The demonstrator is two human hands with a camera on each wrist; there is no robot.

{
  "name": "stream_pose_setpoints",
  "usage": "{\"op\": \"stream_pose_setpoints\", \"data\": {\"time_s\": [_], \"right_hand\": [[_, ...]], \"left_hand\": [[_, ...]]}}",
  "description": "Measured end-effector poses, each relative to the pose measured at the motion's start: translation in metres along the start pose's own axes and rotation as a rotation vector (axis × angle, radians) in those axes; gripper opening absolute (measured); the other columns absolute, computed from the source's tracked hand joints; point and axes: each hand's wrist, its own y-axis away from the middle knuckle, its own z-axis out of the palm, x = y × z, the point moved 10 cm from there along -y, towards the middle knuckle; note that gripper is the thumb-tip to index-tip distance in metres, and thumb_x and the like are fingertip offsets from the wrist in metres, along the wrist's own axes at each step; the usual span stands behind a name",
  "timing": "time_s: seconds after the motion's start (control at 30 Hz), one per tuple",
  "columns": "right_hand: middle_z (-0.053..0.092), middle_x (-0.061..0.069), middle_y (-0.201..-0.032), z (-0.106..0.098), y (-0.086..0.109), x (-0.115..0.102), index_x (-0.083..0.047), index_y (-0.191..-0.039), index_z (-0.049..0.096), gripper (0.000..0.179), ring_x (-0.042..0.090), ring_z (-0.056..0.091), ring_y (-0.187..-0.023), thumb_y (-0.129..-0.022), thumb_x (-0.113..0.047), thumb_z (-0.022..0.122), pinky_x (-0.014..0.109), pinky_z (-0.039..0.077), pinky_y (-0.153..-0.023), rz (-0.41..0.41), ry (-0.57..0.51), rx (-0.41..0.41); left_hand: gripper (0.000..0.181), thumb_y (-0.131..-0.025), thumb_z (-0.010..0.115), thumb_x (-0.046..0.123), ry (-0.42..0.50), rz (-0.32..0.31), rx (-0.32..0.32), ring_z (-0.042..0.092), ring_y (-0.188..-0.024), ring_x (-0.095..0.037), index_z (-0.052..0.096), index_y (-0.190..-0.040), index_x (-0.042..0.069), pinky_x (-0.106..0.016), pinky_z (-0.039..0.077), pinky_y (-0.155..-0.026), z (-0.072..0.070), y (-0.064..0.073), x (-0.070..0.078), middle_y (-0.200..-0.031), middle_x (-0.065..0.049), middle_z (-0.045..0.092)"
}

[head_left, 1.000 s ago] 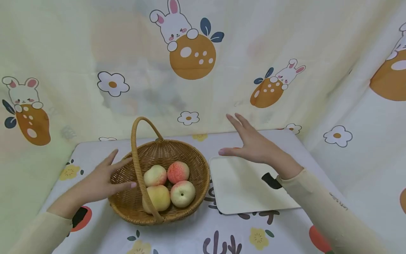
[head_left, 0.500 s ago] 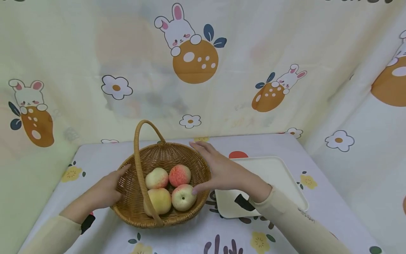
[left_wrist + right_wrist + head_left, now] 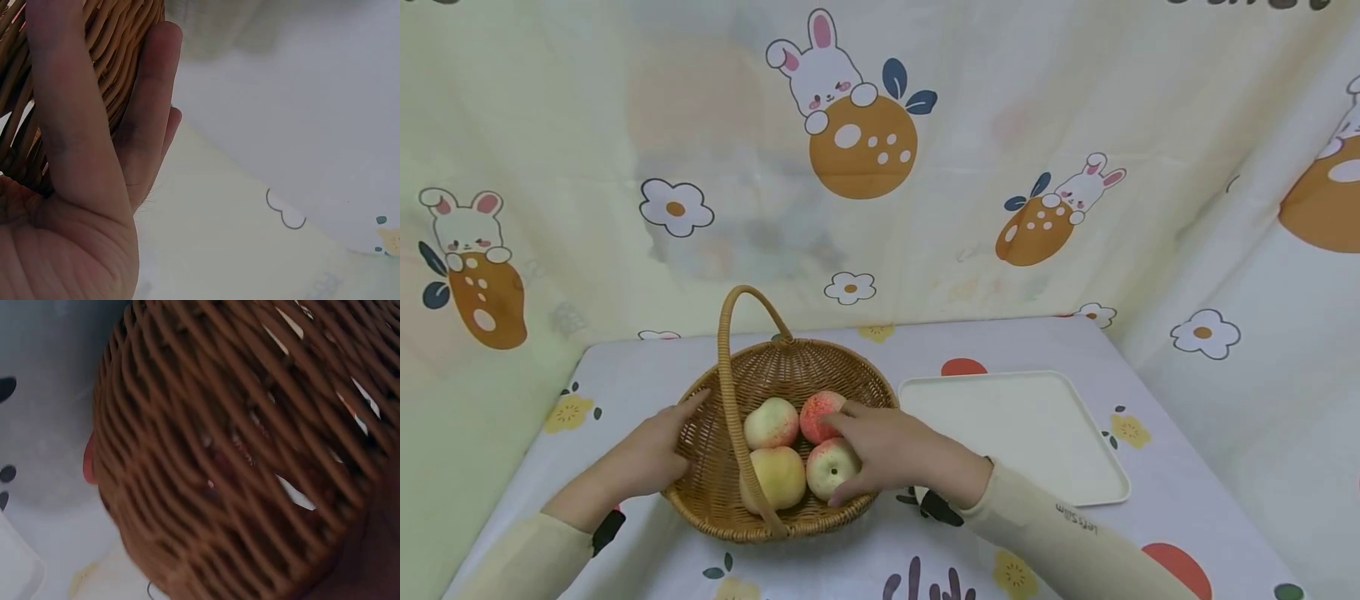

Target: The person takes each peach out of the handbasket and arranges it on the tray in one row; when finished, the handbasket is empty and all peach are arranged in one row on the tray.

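A brown wicker basket with a tall arched handle stands on the left half of the table. Inside lie a pale peach, a red peach, a yellow peach and a pale peach with a dark stem hole. My left hand grips the basket's left wall, with wicker between thumb and fingers in the left wrist view. Over the right rim, my right hand curls thumb and fingers round the stem-hole peach. The fingertips reach the red peach. In the right wrist view, the basket wall hides most of that hand.
A white rectangular tray lies on the table to the right of the basket, behind the right forearm. A printed cloth covers the table. Patterned curtains hang at the back and both sides.
My left hand has moved in and taken hold of the basket's left side. My right hand has come from above the tray, leftward and down, to the stem-hole peach inside the basket.
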Motion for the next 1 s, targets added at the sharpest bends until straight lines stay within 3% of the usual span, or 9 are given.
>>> {"op": "stream_pose_setpoints", "data": {"time_s": [0.17, 0.37, 0.53, 0.67, 0.77, 0.9, 1.0], "right_hand": [[0.060, 0.001, -0.112, 0.012, -0.009, -0.005, -0.018, -0.128, 0.065, 0.078, 0.015, 0.061, -0.084, -0.070, -0.067, 0.080, 0.034, 0.052, -0.069, 0.038, 0.122, -0.022], [0.066, 0.003, -0.103, 0.018, -0.012, -0.008, -0.019, -0.123, 0.063, 0.081, 0.023, 0.067, -0.084, -0.063, -0.069, 0.083, 0.037, 0.052, -0.063, 0.160, 0.242, 0.004], [0.064, -0.001, -0.085, 0.020, -0.014, -0.007, -0.017, -0.116, 0.061, 0.072, 0.021, 0.064, -0.072, -0.065, -0.063, 0.084, 0.035, 0.050, -0.056, 0.149, 0.284, 0.019], [0.059, -0.008, -0.084, 0.017, -0.014, -0.003, -0.021, -0.111, 0.058, 0.063, 0.014, 0.060, -0.072, -0.064, -0.054, 0.083, 0.033, 0.048, -0.058, 0.103, 0.149, 0.022], [0.058, -0.014, -0.088, 0.002, -0.009, -0.001, -0.026, -0.110, 0.055, 0.061, 0.008, 0.058, -0.075, -0.060, -0.048, 0.083, 0.030, 0.048, -0.062, 0.049, -0.012, 0.089], [0.058, -0.014, -0.109, -0.023, 0.000, 0.002, -0.025, -0.123, 0.051, 0.070, 0.005, 0.059, -0.090, -0.061, -0.034, 0.083, 0.028, 0.051, -0.075, -0.040, -0.282, 0.184], [0.054, -0.012, -0.125, -0.036, 0.008, 0.007, -0.025, -0.136, 0.048, 0.079, 0.007, 0.059, -0.102, -0.064, -0.022, 0.080, 0.031, 0.053, -0.084, -0.100, -0.475, 0.211]], "left_hand": [[0.091, -0.070, 0.060, -0.017, -0.009, 0.006, 0.010, 0.053, -0.113, -0.054, 0.025, -0.155, -0.009, -0.049, 0.056, -0.071, -0.001, 0.001, 0.000, -0.139, -0.047, 0.037], [0.092, -0.070, 0.061, -0.017, -0.028, 0.030, 0.025, 0.051, -0.116, -0.057, 0.025, -0.154, -0.010, -0.055, 0.055, -0.077, -0.001, 0.003, 0.003, -0.138, -0.047, 0.039], [0.092, -0.070, 0.061, -0.017, -0.026, 0.021, 0.025, 0.052, -0.114, -0.056, 0.025, -0.154, -0.010, -0.055, 0.056, -0.076, 0.000, 0.003, 0.005, -0.137, -0.047, 0.040], [0.092, -0.070, 0.061, -0.016, -0.007, 0.006, 0.015, 0.055, -0.111, -0.053, 0.025, -0.154, -0.010, -0.050, 0.056, -0.072, 0.002, 0.004, 0.002, -0.137, -0.047, 0.039], [0.092, -0.069, 0.060, -0.017, 0.011, 0.001, 0.009, 0.057, -0.103, -0.047, 0.025, -0.154, -0.010, -0.043, 0.056, -0.065, 0.003, 0.004, 0.001, -0.135, -0.048, 0.039], [0.091, -0.070, 0.058, -0.018, 0.023, 0.006, 0.010, 0.059, -0.097, -0.043, 0.025, -0.154, -0.010, -0.038, 0.054, -0.058, 0.002, 0.003, 0.002, -0.134, -0.048, 0.039], [0.090, -0.071, 0.058, -0.017, 0.021, 0.007, 0.012, 0.058, -0.098, -0.043, 0.024, -0.154, -0.010, -0.038, 0.053, -0.059, 0.001, 0.003, 0.003, -0.134, -0.049, 0.038]]}}
